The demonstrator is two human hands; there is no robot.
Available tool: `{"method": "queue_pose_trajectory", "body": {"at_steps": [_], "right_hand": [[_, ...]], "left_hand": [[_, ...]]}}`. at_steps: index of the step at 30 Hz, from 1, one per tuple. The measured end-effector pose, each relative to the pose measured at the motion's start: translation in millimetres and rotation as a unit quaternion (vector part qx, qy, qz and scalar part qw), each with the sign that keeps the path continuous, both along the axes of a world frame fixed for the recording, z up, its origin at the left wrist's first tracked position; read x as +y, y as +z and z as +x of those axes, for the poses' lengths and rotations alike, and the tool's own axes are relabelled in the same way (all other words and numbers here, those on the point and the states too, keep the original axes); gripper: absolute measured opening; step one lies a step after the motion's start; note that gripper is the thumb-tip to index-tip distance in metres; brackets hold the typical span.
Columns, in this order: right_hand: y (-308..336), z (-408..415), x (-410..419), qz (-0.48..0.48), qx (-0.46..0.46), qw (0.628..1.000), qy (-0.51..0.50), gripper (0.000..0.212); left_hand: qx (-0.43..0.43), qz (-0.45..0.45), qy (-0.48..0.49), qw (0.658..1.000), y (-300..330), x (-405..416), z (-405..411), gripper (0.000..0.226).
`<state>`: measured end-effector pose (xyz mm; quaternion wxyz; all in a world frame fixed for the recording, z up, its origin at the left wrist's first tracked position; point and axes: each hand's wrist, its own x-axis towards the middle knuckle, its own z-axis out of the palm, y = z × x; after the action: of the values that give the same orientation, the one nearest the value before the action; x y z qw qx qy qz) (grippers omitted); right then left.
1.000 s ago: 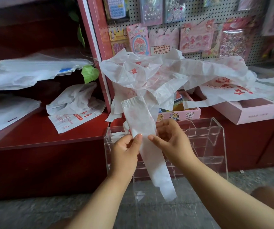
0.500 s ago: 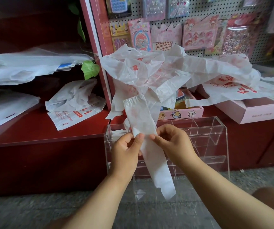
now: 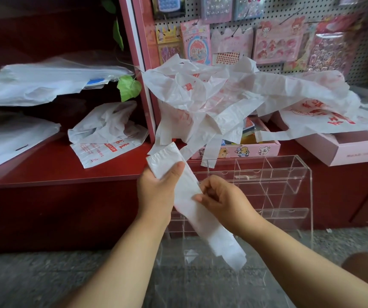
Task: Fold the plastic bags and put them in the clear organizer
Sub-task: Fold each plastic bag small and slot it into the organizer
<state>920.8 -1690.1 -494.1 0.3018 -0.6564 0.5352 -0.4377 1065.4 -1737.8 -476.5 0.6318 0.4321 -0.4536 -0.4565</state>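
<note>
A white plastic bag folded into a long narrow strip (image 3: 192,210) slants from upper left to lower right in front of the clear organizer (image 3: 289,174). My left hand (image 3: 158,187) grips the strip's upper end, thumb on top. My right hand (image 3: 221,198) pinches the strip at its middle with thumb and curled fingers. The lower end hangs free. A heap of loose white bags with red print (image 3: 234,101) lies on the red counter behind the organizer.
More white bags (image 3: 107,134) lie on the red shelf (image 3: 67,170) at left, with larger ones (image 3: 34,83) stacked farther left. Pink boxes (image 3: 356,150) sit at right. A pegboard with sticker packs (image 3: 278,43) hangs behind. Grey floor below.
The strip has tilted from near upright to slanting, its top end swung left. My left hand moved up to the top end; my right hand slid to the middle.
</note>
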Motion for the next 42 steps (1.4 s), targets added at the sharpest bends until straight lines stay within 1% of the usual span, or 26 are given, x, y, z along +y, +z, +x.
{"method": "queue_pose_trajectory", "body": {"at_steps": [2, 3, 4, 6, 7, 9, 10, 12, 13, 15, 16, 18, 20, 22, 24, 27, 28, 29, 30, 31, 32, 34, 36, 39, 41, 42], "right_hand": [[0.5, 0.3, 0.8, 0.038, -0.032, 0.998, 0.03, 0.027], [0.7, 0.0, 1.5, 0.058, -0.018, 0.997, 0.044, 0.032], [-0.2, -0.1, 1.9, 0.073, 0.011, 0.996, 0.055, 0.03], [-3.4, 0.6, 2.1, 0.089, 0.055, 0.992, 0.068, 0.013], [-4.6, 0.6, 1.5, 0.092, 0.049, 0.992, 0.064, 0.007], [-3.5, -0.3, 0.3, 0.099, -0.022, 0.994, 0.051, 0.002], [-2.9, -2.1, -1.3, 0.101, -0.075, 0.991, 0.045, 0.004], [1.1, -7.1, -3.2, 0.104, -0.154, 0.982, 0.031, 0.009], [3.8, -10.0, -3.5, 0.101, -0.17, 0.98, 0.026, 0.01], [7.5, -14.4, -4.8, 0.088, -0.182, 0.979, 0.02, 0.012], [8.5, -15.7, -5.3, 0.083, -0.186, 0.979, 0.018, 0.014], [11.2, -16.9, -5.4, 0.077, -0.186, 0.979, 0.017, 0.019], [12.7, -16.6, -5.5, 0.07, -0.183, 0.98, 0.011, 0.021], [13.8, -15.3, -4.5, 0.063, -0.188, 0.98, 0.004, 0.024], [12.9, -14.3, -3.7, 0.049, -0.181, 0.982, -0.01, 0.038], [10.4, -14.5, -3.1, 0.007, -0.148, 0.989, -0.018, 0.062], [10.7, -14.0, -2.4, -0.009, -0.14, 0.99, -0.01, 0.065], [10.7, -13.5, -1.6, -0.026, -0.138, 0.99, -0.005, 0.064], [12.0, -12.6, -0.3, -0.04, -0.146, 0.988, -0.004, 0.06], [14.2, -11.8, 1.0, -0.047, -0.166, 0.985, -0.006, 0.054], [16.7, -11.0, 1.8, -0.046, -0.193, 0.98, -0.006, 0.048], [21.1, -11.1, 3.2, -0.039, -0.225, 0.974, -0.006, 0.04], [25.4, -11.9, 4.5, -0.035, -0.232, 0.972, -0.008, 0.036], [28.6, -14.3, 5.5, -0.033, -0.233, 0.972, -0.021, 0.036], [29.5, -16.0, 5.8, -0.025, -0.225, 0.974, -0.025, 0.038], [29.5, -16.5, 5.7, -0.015, -0.213, 0.977, -0.024, 0.039]], "left_hand": [[-0.035, -0.021, 0.028, 0.999, 0.5, -1.4, 2.2, 0.021], [-0.049, -0.031, 0.045, 0.997, 0.9, -1.7, 3.6, 0.019], [-0.059, -0.038, 0.064, 0.995, 1.9, -2.2, 4.9, 0.017], [-0.053, -0.041, 0.08, 0.995, 5.2, -2.4, 7.4, 0.018], [-0.03, -0.035, 0.061, 0.997, 7.2, -1.4, 7.8, 0.022], [0.024, 0.001, -0.034, 0.999, 8.4, 0.9, 6.6, 0.034], [0.028, 0.033, -0.092, 0.995, 7.2, 2.4, 5.1, 0.036], [-0.014, 0.096, -0.187, 0.978, 1.1, 8.7, 2.0, 0.031], [-0.054, 0.106, -0.206, 0.971, -3.6, 11.3, 0.3, 0.025], [-0.116, 0.097, -0.193, 0.97, -9.5, 13.1, -2.2, 0.014], [-0.12, 0.092, -0.182, 0.971, -10.8, 12.7, -2.1, 0.011], [-0.089, 0.091, -0.179, 0.976, -9.1, 11.8, -0.3, 0.011], [-0.066, 0.095, -0.19, 0.975, -7.5, 12.5, 0.8, 0.017], [-0.082, 0.072, -0.187, 0.976, -9.0, 14.2, 0.7, 0.033], [-0.111, 0.043, -0.162, 0.98, -11.2, 13.9, 0.2, 0.049], [-0.121, 0.021, -0.15, 0.981, -9.2, 13.0, 0.7, 0.063], [-0.127, 0.017, -0.162, 0.978, -7.4, 14.1, 1.3, 0.062], [-0.136, 0.01, -0.176, 0.975, -6.3, 15.3, 1.8, 0.049], [-0.148, 0.0, -0.181, 0.972, -5.0, 16.9, 2.2, 0.029], [-0.172, -0.017, -0.166, 0.971, -4.8, 17.3, 3.1, 0.011], [-0.205, -0.039, -0.134, 0.969, -4.5, 16.1, 4.2, 0.003], [-0.285, -0.087, -0.068, 0.952, -1.5, 15.0, 7.2, 0.01], [-0.33, -0.13, -0.068, 0.933, 2.8, 14.5, 10.7, 0.023], [-0.277, -0.118, -0.157, 0.941, 3.9, 16.9, 14.6, 0.044], [-0.251, -0.114, -0.164, 0.947, 5.3, 19.6, 14.1, 0.065], [-0.246, -0.116, -0.155, 0.95, 5.9, 20.2, 13.7, 0.069]]}}
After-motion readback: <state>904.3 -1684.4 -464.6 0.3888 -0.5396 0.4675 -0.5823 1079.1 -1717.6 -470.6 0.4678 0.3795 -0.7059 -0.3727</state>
